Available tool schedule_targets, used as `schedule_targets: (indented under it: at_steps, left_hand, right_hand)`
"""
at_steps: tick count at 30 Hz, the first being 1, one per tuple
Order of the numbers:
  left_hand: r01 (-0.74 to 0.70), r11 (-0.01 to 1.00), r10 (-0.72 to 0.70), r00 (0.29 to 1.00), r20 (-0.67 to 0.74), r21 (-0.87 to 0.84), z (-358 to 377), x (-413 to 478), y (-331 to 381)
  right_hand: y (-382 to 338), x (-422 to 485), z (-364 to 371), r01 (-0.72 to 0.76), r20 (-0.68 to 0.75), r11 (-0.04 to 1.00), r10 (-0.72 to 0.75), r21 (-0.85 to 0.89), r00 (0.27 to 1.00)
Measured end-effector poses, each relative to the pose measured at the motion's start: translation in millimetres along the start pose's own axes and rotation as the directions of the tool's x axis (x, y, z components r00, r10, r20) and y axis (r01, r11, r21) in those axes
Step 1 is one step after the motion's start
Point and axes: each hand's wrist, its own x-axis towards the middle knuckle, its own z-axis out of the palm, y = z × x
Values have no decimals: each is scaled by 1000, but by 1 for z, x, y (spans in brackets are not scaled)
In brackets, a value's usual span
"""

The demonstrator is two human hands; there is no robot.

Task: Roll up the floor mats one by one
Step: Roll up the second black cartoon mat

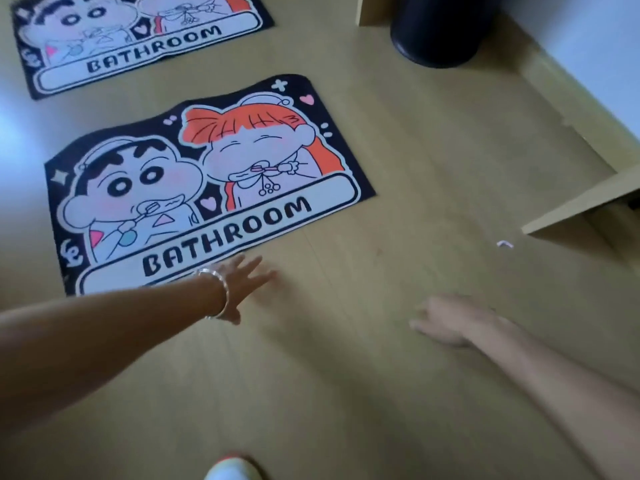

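Nearest, at the bottom edge, a shoe (230, 469) tip w/ a white toe and reddish rim, mostly cut off by the frame. Both forearms come in from the lower corners over the pale wood-look floor (346, 393). The left hand (242, 282) is stretched fwd, palm down, fingers straight and fanned apart, holding nothing; a silver bangle (218, 294) sits on the wrist. The wrist overlaps the bottom right edge of the near mat (207, 188), while the fingertips lie over bare floor just beside that edge; can't tell if the hand touches mat or floor, as it's motion-blurred. The right hand (446, 322) is lower right, well apart from the mat, over bare floor, fingers loosely bent and pointing left, nothing in it; very blurred, so contact w/ the floor is unclear. The near mat lies flat and unrolled, black border, two cartoon kids brushing teeth, "BATHROOM" along the bottom; its lower left corner is hidden behind the left forearm. A small white scrap (504, 244) lies on the floor to the right, near a pale wood ledge (581, 209) that runs out of frame. Further back, top left, the far mat (138, 39), same print, also flat, its upper part cut off. Top centre-right, a dark cylinder (440, 29) stands on the floor, top cropped; can't tell what it is.
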Motion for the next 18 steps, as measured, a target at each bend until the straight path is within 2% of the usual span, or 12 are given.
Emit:
schedule_targets:
  at_steps: [4, 8, 12, 18]
  left_hand:
    - [48, 960, -66, 996, -56, -275, 62, 13, -11]
    - [43, 868, -86, 994, -64, -495, 79, 12, -15]
    - [18, 855, -89, 990, -112, -519, 78, 14, -14]
    - [2, 904, -60, 990, -124, -427, 71, 10, -14]
  right_hand:
    - [-55, 0, -69, 122, -135, 984, -105, 126, 985]
    - [-113, 2, -112, 163, -59, 983, -159, 87, 986]
    - [-159, 4, -151, 237, -74, 970, -234, 45, 969]
    - [-178, 12, -166, 390, -176, 908, -364, 151, 915]
